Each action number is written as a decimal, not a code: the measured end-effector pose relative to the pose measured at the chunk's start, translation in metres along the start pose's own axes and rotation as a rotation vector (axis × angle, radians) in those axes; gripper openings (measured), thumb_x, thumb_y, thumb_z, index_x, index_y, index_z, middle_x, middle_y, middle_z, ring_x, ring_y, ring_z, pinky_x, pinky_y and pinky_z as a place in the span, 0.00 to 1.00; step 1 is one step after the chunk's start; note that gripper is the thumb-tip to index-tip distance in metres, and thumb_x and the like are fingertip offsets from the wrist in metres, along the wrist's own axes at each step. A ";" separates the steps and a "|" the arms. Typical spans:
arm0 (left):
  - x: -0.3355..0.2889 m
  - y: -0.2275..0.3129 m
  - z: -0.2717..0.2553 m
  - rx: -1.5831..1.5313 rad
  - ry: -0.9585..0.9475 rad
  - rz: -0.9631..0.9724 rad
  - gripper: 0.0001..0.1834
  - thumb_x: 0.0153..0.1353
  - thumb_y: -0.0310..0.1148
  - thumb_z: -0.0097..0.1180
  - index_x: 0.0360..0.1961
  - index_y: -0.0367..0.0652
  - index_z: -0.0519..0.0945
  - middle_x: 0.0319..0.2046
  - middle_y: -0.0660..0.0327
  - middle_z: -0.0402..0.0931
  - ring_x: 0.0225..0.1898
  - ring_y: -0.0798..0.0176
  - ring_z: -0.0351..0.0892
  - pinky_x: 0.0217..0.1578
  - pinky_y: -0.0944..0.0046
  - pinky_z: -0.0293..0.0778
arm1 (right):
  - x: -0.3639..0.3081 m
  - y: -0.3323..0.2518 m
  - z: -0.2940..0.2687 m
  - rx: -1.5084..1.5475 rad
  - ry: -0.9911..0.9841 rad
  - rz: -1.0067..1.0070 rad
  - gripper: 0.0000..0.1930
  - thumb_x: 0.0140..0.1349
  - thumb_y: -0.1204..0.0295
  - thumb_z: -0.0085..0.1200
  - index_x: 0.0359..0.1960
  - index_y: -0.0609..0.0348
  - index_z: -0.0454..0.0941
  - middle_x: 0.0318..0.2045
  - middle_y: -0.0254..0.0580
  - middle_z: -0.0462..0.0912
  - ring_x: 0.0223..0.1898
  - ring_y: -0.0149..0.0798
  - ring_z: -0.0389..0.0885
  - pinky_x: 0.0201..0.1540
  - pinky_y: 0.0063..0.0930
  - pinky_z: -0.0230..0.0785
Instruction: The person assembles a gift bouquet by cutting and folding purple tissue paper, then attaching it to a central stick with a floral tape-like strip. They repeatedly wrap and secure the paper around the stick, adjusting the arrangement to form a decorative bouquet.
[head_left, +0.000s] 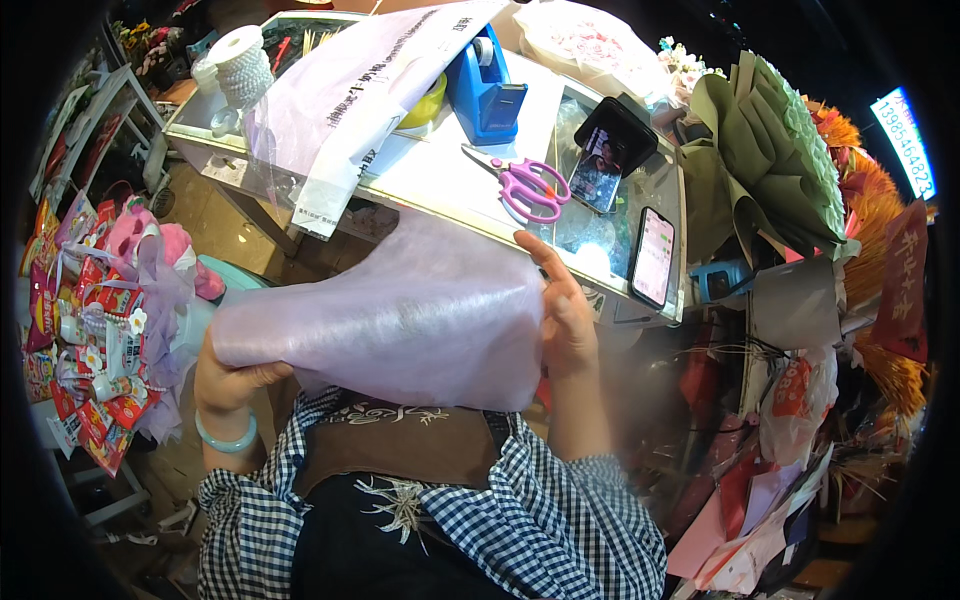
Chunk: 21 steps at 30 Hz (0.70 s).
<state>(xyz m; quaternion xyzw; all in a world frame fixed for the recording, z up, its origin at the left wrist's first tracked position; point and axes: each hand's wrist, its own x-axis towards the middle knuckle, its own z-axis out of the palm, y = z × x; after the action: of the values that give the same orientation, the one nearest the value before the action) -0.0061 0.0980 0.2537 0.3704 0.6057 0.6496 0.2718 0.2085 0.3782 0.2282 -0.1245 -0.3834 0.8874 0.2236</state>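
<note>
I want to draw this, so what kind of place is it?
Probably a flower shop: there are wrapped pink flowers, purple scissors and a thin lilac sheet that looks like wrapping.

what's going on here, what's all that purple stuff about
A person has a lilac translucent sheet spread in front of their body. The left hand grips its folded left end, while the right hand is at the right edge; whether it grips is hard to tell. On the table beyond, purple-handled scissors lie beside a blue tape dispenser, and neither is in hand.
</note>
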 end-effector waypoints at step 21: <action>0.014 0.009 -0.004 -0.005 -0.101 -0.078 0.18 0.55 0.34 0.63 0.40 0.30 0.79 0.36 0.56 0.81 0.39 0.63 0.78 0.44 0.65 0.70 | 0.000 0.005 -0.011 -0.229 0.047 -0.090 0.16 0.53 0.78 0.59 0.45 0.66 0.78 0.46 0.39 0.76 0.46 0.30 0.73 0.49 0.20 0.66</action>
<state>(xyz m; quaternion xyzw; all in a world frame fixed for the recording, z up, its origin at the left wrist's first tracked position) -0.0169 0.1060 0.2645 0.3780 0.6036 0.6206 0.3280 0.2114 0.3819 0.2173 -0.1527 -0.4822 0.8236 0.2566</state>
